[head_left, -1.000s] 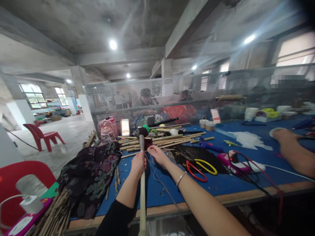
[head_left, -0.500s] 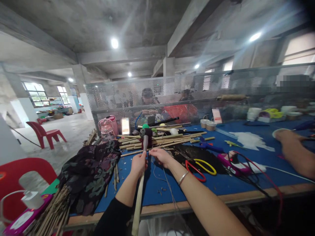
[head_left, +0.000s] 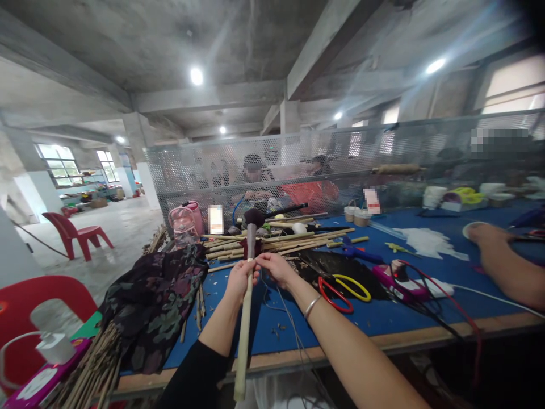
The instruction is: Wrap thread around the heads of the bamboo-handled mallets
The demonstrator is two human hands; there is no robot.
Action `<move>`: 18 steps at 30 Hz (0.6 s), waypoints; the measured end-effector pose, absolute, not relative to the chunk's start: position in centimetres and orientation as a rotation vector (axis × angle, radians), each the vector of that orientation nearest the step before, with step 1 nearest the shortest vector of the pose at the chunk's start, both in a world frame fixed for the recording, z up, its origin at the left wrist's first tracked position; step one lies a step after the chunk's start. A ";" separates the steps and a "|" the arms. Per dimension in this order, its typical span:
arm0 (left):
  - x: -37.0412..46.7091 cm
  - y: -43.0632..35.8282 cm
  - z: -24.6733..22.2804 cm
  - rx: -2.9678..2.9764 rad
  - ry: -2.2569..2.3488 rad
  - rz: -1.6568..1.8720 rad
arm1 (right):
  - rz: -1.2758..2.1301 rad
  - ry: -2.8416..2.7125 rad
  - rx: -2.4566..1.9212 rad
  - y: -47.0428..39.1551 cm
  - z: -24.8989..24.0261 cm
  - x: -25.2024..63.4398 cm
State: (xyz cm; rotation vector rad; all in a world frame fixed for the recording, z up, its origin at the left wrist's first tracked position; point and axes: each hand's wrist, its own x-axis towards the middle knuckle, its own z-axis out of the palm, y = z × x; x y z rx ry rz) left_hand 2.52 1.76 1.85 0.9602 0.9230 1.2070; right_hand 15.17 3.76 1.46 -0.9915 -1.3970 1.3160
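Note:
My left hand point(head_left: 240, 279) is closed round a pale bamboo stick point(head_left: 243, 335), which slants up from the table's front edge. At its far end is a dark round head point(head_left: 254, 218) with a greyish sleeve point(head_left: 251, 241) below it. Beside it, my right hand point(head_left: 275, 269) pinches at the stick just under the sleeve, where a thin grey thread point(head_left: 289, 318) runs down over the table edge. The exact bit between the right fingertips is too small to see. Red-and-yellow-handled scissors point(head_left: 344, 291) lie right of my right forearm.
Bamboo sticks point(head_left: 298, 243) lie across the blue table point(head_left: 204, 346) behind my hands. Dark patterned cloth point(head_left: 153, 307) covers the left side. On the right are a blue glue gun point(head_left: 361, 253), a purple power strip point(head_left: 409, 284), cables and another person's arm point(head_left: 506, 267). A mesh partition point(head_left: 196, 170) stands behind.
The stick has shifted slightly upward, and its dark head now covers the green ball seen before. My right fingertips have come in closer, against the stick and left hand.

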 end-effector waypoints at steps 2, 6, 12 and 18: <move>2.6 1.6 1.9 0.960 0.892 1.216 | 1.333 -1.378 -0.978 3.8 1.4 15.3; 2.9 1.1 1.6 1.106 0.911 1.214 | 1.391 -1.370 -0.908 3.7 1.4 15.9; 3.5 0.8 0.4 1.383 1.004 1.132 | 1.515 -1.445 -0.845 3.6 1.5 16.6; 2.8 0.8 1.0 1.427 1.156 1.248 | 1.390 -1.457 -0.963 3.6 1.5 16.2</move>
